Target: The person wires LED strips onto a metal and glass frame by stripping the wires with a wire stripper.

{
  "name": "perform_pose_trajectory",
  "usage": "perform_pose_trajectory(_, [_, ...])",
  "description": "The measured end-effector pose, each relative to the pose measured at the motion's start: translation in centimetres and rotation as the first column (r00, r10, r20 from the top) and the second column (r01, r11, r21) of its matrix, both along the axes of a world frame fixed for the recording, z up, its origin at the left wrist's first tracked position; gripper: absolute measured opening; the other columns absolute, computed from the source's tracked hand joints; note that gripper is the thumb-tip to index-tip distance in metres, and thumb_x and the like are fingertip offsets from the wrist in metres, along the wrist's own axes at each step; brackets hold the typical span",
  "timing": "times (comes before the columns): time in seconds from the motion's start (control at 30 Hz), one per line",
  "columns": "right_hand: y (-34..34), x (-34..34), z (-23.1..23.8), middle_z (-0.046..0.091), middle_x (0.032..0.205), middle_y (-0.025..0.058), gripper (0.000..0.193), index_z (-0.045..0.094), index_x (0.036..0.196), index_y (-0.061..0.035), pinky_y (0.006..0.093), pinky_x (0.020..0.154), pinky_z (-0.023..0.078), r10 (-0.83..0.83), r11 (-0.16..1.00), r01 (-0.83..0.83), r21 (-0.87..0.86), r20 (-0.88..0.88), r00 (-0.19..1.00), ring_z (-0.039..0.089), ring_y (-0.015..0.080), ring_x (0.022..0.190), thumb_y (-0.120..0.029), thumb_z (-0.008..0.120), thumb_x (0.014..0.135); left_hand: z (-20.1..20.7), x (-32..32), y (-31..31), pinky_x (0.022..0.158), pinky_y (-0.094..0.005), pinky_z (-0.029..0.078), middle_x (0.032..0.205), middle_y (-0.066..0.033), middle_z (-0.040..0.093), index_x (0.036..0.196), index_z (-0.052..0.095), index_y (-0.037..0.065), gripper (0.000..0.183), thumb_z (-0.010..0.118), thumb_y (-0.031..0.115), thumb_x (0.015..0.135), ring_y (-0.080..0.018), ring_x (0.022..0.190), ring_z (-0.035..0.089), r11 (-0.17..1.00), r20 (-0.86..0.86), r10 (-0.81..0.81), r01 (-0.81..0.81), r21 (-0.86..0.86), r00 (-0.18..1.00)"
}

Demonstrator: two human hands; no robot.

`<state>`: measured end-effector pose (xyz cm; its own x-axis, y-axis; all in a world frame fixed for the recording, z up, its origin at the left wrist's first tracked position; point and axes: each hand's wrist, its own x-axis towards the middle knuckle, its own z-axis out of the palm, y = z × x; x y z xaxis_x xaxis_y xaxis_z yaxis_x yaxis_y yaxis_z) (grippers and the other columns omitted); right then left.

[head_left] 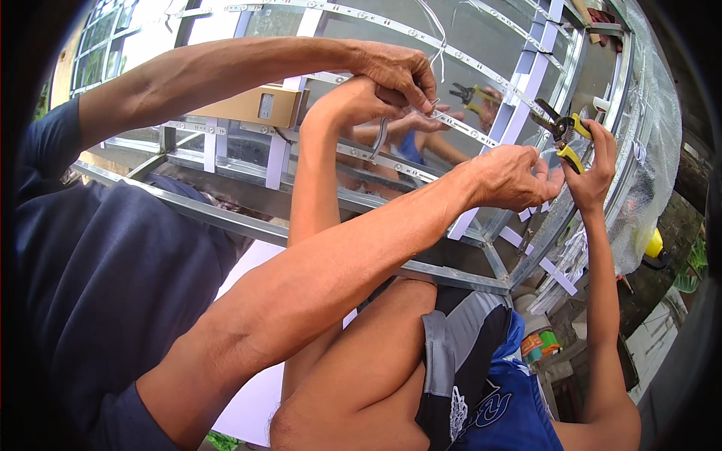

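Note:
My right hand grips a wire stripper with yellow and black handles; its dark jaws are spread. Close to its handles is a co-worker's right hand, fingers bent. My left hand has its fingers curled at an LED strip, where a pale wire runs down from the fingertips. The co-worker's left hand pinches the end of that strip just above and partly hides my fingers. Reflections of hands and the tool show in the glossy panel behind.
Metal framing with several LED strips and white bars spans the work. A brown cardboard box rests on it at left. Clear plastic sheeting and bundled white wires lie at right. The co-worker's navy-sleeved arms cross over my left forearm.

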<state>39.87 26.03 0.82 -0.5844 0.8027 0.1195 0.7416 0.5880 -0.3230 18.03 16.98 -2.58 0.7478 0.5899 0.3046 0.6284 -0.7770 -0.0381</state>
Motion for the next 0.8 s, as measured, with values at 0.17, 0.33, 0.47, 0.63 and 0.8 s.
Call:
perform_pose_trajectory(0.17, [0.1,0.1,-0.1,0.064,0.125,0.0151,0.069,0.063,0.13,-0.0049,0.0471,0.107,0.044,0.013,1.0,-0.013,0.008,-0.027,1.0,0.059,0.0368,0.12,-0.009,0.084,0.064,-0.1,0.6,1.4,0.048,-0.0378,0.054,0.079,-0.0069,0.066,0.136,0.048,0.016,0.046,0.065,0.029,0.095,-0.0263,0.065,0.072,0.845,0.574,0.218,0.141,-0.516,0.789])
perform_pose_trajectory(0.33, [0.1,0.4,-0.3,0.064,0.126,0.0155,0.07,0.063,0.13,-0.0036,0.0472,0.106,0.045,0.052,0.998,-0.05,0.03,-0.076,0.996,0.06,0.0365,0.121,-0.019,0.086,0.066,0.1,2.1,2.5,0.064,-0.0336,0.056,0.099,-0.0064,0.063,0.118,0.06,0.016,0.026,0.063,0.03,0.096,-0.023,0.082,0.071,0.902,0.36,0.007,0.149,-0.404,0.933])
perform_pose_trajectory(0.47, [0.3,0.8,-0.5,0.064,0.127,0.0165,0.068,0.063,0.131,-0.0045,0.0473,0.105,0.047,0.062,0.996,-0.059,0.067,-0.053,0.997,0.06,0.0362,0.121,-0.024,0.086,0.07,1.1,3.0,2.9,0.089,-0.032,0.055,0.099,-0.0036,0.057,0.094,0.07,0.019,0.012,0.062,0.028,0.095,-0.0202,0.096,0.061,0.981,0.019,-0.18,0.178,0.073,0.984])
perform_pose_trajectory(0.63, [0.5,1.1,-1.0,0.063,0.128,0.0164,0.065,0.061,0.134,-0.0039,0.0457,0.107,0.047,0.001,1.0,0.002,0.02,-0.15,0.989,0.06,0.0353,0.123,-0.023,0.084,0.076,2.1,2.3,2.8,0.091,-0.0339,0.053,0.094,-0.0021,0.056,0.087,0.07,0.018,0.01,0.064,0.024,0.093,-0.0205,0.093,0.06,0.995,0.323,-0.1,0.091,0.043,0.941])
perform_pose_trajectory(0.8, [0.4,1.0,-0.7,0.055,0.142,0.0162,0.076,0.054,0.141,-0.0031,0.0469,0.112,0.043,0.056,0.995,-0.056,0.089,-0.004,0.998,0.054,0.0354,0.131,-0.021,0.086,0.074,3.1,1.3,2.9,0.089,-0.0395,0.053,0.087,-0.002,0.058,0.085,0.07,0.012,0.012,0.064,0.019,0.093,-0.0217,0.086,0.063,0.982,0.603,0.188,-0.161,-0.098,0.776])
